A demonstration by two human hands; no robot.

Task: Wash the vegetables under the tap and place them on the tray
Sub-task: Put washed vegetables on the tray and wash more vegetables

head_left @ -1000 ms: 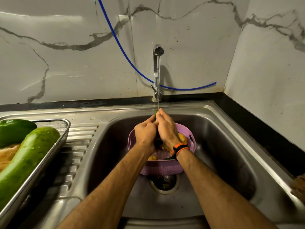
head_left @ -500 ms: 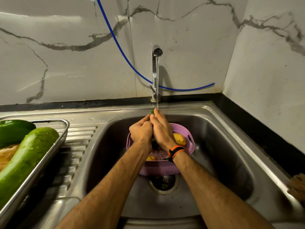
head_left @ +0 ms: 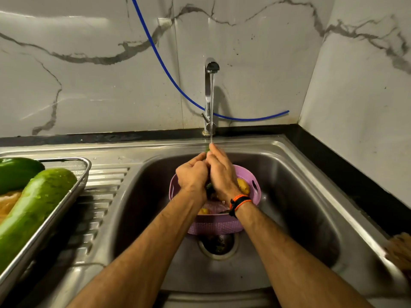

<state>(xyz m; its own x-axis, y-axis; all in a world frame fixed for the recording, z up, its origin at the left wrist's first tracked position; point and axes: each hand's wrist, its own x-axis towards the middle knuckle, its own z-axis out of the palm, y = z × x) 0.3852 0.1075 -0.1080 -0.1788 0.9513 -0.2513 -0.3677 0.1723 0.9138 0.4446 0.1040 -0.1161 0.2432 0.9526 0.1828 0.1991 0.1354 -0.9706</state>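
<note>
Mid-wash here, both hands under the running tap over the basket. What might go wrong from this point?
1. The small green vegetable is wet and mostly hidden between the left hand and right hand; it may slip into the sink rather than the purple basket.
2. The open drain sits just in front of the basket, so a small dropped piece might lodge there.
3. The tray already looks crowded by the large cucumber; placing more may be awkward.

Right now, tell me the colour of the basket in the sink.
Lilac, a pale purple basket, clearest in the head view.
</note>
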